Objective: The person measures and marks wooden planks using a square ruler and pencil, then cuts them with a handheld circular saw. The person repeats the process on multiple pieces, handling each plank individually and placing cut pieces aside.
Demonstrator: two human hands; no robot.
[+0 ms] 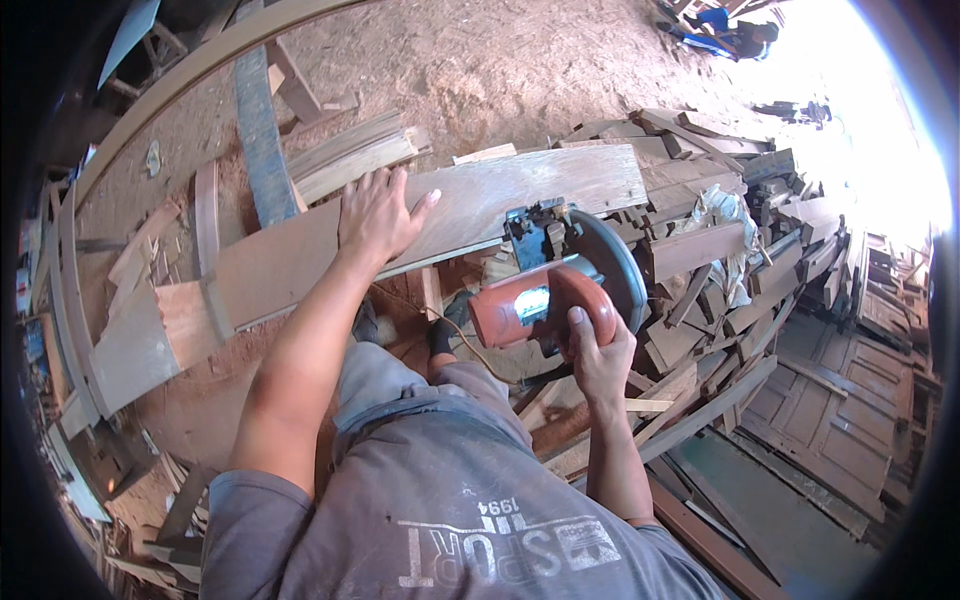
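A long wooden board (pixel 480 195) stretches across the middle, running from the lower left up to the right. Flat on top of it lies my left hand (pixel 382 217), fingers spread and thumb pointing right. My right hand (pixel 603 355) is wrapped round the rear handle of a circular saw (pixel 515 305) with an orange-red motor body. The saw's metal base plate (pixel 535 235) is at the board's near edge, toward its right end. A round grey guard (pixel 615 265) covers the blade, so the blade itself is hidden. Whether the blade touches the wood I cannot tell.
Stacked timber offcuts (pixel 700 260) fill the right side, with a crumpled plastic sheet (pixel 728 230) among them. Panelled doors (pixel 840 400) lie at the lower right. A cord (pixel 465 340) hangs near my feet. Sawdust (pixel 480 80) covers the floor. Another person (pixel 735 38) is far off, upper right.
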